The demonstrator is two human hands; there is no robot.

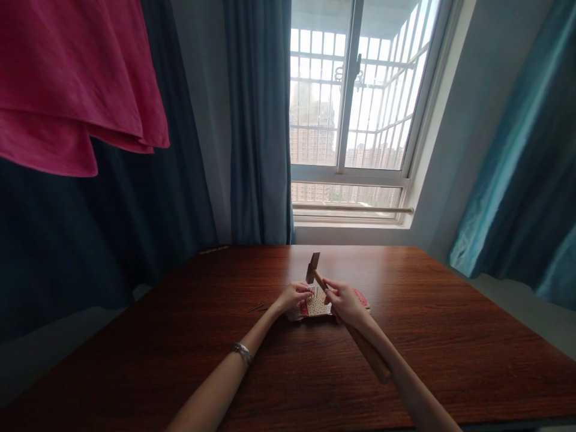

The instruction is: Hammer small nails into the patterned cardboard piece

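My right hand (344, 300) is closed around the wooden handle of a hammer (314, 268), whose metal head is raised just above a small red and beige perforated board (315, 306) on the table. The handle runs back under my right forearm. My left hand (294, 295) rests at the board's left edge with fingers pinched together, apparently on a small nail that is too small to make out. A silver bracelet (242, 352) sits on my left wrist.
A dark brown wooden table (202, 336) carries a few thin loose nails (255, 309) left of the board. Blue curtains, a barred window and a hanging pink cloth (76, 84) lie beyond the far edge.
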